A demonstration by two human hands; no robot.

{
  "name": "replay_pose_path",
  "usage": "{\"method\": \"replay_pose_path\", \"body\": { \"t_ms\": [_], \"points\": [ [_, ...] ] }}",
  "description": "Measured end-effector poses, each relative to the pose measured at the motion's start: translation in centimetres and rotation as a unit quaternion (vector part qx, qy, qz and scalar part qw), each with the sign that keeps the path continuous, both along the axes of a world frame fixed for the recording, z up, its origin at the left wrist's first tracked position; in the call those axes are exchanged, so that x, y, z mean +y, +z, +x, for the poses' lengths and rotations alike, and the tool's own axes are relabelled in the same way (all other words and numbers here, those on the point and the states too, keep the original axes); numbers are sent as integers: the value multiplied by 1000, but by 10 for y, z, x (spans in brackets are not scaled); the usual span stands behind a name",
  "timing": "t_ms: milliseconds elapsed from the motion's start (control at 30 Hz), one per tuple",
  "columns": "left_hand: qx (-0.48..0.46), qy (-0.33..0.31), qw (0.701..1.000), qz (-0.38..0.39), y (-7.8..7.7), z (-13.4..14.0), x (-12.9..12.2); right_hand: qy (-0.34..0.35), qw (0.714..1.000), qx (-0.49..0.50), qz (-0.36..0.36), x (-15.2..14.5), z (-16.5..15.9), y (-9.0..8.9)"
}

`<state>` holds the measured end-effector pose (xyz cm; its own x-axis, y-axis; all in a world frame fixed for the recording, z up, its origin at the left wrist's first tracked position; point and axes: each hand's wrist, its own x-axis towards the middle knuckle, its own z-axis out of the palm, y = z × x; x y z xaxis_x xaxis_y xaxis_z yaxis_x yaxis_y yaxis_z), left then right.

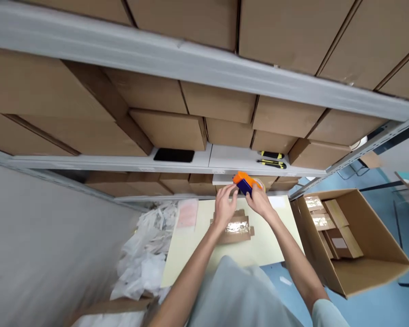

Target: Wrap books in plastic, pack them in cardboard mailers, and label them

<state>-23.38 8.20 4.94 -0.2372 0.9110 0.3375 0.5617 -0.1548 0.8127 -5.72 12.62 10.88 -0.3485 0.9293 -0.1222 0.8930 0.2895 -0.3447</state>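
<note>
My right hand [260,202] grips an orange and dark blue tape dispenser [244,182] above the far side of a pale yellow work surface [276,245]. Close to the dispenser's front end is my left hand [224,205], its fingers stretched out and slightly apart. Whether its fingertips touch the dispenser or a tape end, I cannot make out. Beneath my hands lies a small flat cardboard box [236,228] with shiny clear tape across its middle and flaps sticking out at the sides; my left hand and forearm cover part of it.
A metal shelf rack [197,59] with cardboard boxes rises ahead. On one shelf lie a black flat object [174,155] and yellow-black utility knives [271,164]. A large open carton [378,227] with small boxes stands right; white plastic wrapping [146,254] heaps left.
</note>
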Motion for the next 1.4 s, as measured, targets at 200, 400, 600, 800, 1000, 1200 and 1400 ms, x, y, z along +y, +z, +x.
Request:
{"method": "replay_pose_path", "body": {
  "t_ms": [200, 400, 600, 800, 1000, 1200, 1400],
  "points": [
    [-12, 4, 1000, -15, 43, -1, 79, 51, 994, -44, 90, 89, -76, 62],
    [-24, -39, 999, -25, 29, -13, 98, 38, 993, -46, 99, 127, -112, 63],
    [-47, -16, 993, -107, -14, -25, 54, 32, 993, -49, 107, 123, -104, 47],
    [-122, 106, 947, -277, -106, -68, -52, 3, 993, 37, 113, 22, -31, -42],
    [-126, 115, 911, -375, -149, -58, -130, -144, 978, 59, -138, -114, 21, -138],
    [-38, 132, 920, -367, -151, -12, -125, -185, 965, 20, -185, -124, 0, -176],
    [-56, 128, 911, -387, -159, -14, -123, -199, 950, 53, -234, -109, 10, -200]
  ]
}}
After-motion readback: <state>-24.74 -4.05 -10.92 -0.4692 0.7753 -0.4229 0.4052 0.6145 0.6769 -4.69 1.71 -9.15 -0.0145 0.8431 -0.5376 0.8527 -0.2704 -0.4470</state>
